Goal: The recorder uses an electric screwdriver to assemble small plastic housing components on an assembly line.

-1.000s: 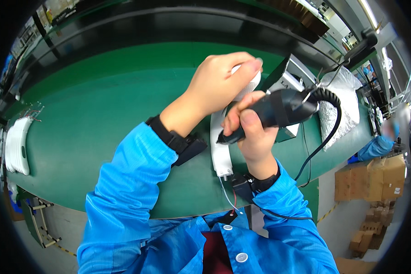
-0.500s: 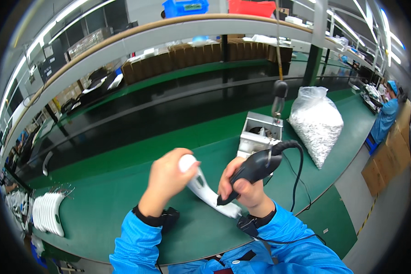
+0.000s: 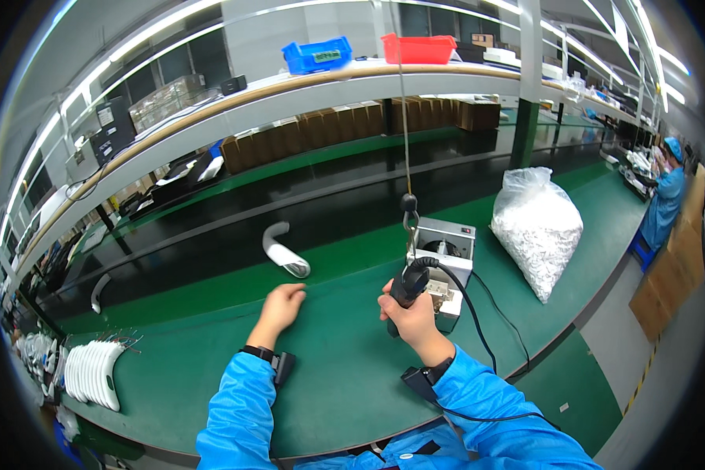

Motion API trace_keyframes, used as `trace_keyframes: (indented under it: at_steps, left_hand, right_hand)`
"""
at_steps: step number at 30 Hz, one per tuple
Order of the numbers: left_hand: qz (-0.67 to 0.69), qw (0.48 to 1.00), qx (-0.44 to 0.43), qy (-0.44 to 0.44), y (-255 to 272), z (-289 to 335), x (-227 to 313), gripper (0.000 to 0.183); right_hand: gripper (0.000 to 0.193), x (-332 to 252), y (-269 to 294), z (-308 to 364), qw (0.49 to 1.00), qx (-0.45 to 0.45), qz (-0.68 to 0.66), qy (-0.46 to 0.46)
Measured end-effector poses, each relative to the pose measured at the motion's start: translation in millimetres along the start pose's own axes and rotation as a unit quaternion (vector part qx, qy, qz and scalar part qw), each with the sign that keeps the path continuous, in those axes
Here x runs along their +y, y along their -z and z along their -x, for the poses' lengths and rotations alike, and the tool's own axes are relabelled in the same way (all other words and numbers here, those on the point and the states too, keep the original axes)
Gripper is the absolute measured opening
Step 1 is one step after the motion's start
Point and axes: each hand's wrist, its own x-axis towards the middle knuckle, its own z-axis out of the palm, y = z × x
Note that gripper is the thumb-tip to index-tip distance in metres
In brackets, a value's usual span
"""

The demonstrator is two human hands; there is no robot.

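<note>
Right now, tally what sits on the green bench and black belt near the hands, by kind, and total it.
Loose curved white parts: 2, one beyond the left hand, one far left
Stack of white parts: 1
Black hanging power tool, gripped by the right hand: 1
Grey metal box: 1
Clear bag of small pieces: 1
Total: 6

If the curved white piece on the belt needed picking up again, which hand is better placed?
Probably the left. The left hand is empty, open and stretched toward the curved white piece, which lies just beyond it on the dark belt. The right hand is closed around the black corded tool.
</note>
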Motion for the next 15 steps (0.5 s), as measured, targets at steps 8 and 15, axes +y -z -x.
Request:
trace_keyframes:
  at_steps: [8, 15]
  left_hand:
    - [0.144, 0.987, -0.067, -0.037, -31.5, 32.9, 36.5, 0.023]
    - [0.152, 0.984, -0.056, -0.071, -18.6, 41.2, 24.3, 0.023]
  right_hand:
    - [0.026, 6.7, -10.8, 7.0, 0.995, -0.065, -0.071, -0.011]
    - [0.085, 43.3, -28.6, 9.3, 0.988, -0.134, -0.023, 0.072]
